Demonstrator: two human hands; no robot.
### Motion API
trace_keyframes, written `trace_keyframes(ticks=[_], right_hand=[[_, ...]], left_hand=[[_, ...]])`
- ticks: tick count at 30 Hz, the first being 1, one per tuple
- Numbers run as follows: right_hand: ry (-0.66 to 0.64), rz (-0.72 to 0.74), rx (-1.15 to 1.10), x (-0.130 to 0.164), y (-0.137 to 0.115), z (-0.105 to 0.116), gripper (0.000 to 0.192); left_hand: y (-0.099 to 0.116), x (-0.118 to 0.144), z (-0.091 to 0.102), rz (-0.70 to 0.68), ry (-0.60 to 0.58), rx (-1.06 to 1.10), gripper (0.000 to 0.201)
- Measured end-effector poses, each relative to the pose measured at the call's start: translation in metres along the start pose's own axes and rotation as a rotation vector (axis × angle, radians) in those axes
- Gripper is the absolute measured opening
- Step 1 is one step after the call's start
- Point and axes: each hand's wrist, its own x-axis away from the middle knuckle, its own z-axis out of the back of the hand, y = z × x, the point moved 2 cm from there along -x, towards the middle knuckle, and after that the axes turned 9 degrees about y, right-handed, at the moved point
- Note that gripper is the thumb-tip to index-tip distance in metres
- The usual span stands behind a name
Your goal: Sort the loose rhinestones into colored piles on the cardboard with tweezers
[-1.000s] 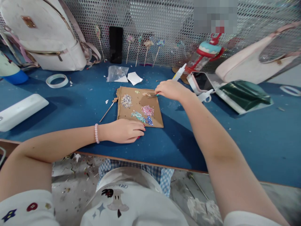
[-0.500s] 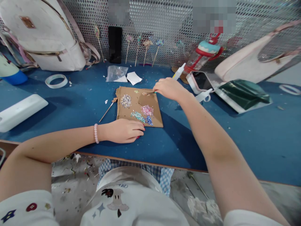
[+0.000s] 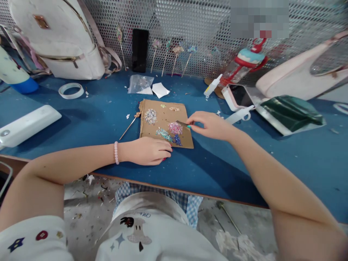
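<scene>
My right hand is closed in a pinch on slim metal tweezers. Their tips are over the pink rhinestones on a cardboard sheet. Separate piles of white-silver, turquoise and blue rhinestones lie there too, with a small gold heap near the far edge. My left hand lies palm down over the sheet's near edge, fingers stretched out; its underside is hidden. A thin stick with a gold, bead-covered top leans at the sheet's left edge.
Decorated sticks and a phone stand along the mesh panel. Around the blue table are a backpack, tape roll, plastic bag, glue tubes, a red-lidded cup and a green pouch.
My right hand has moved nearer with the tweezers, from the small gold heap to the pink pile. My left hand stays at the cardboard's near edge. The view has shifted slightly.
</scene>
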Motion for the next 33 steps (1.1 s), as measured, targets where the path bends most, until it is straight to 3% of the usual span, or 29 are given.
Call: trace_keyframes(ticks=[9, 19, 33], right_hand=[[0.005, -0.079, -0.081, 0.037, 0.004, -0.002, 0.022], [-0.056, -0.046, -0.04, 0.04, 0.007, -0.001, 0.024], [-0.058, 0.039, -0.001, 0.036, -0.008, 0.001, 0.027]], left_hand=[[-0.001, 0.0, 0.0, 0.0, 0.013, 0.01, 0.025], [-0.001, 0.0, 0.002, 0.004, -0.015, 0.006, 0.024], [-0.001, 0.0, 0.002, 0.014, -0.008, 0.015, 0.022]])
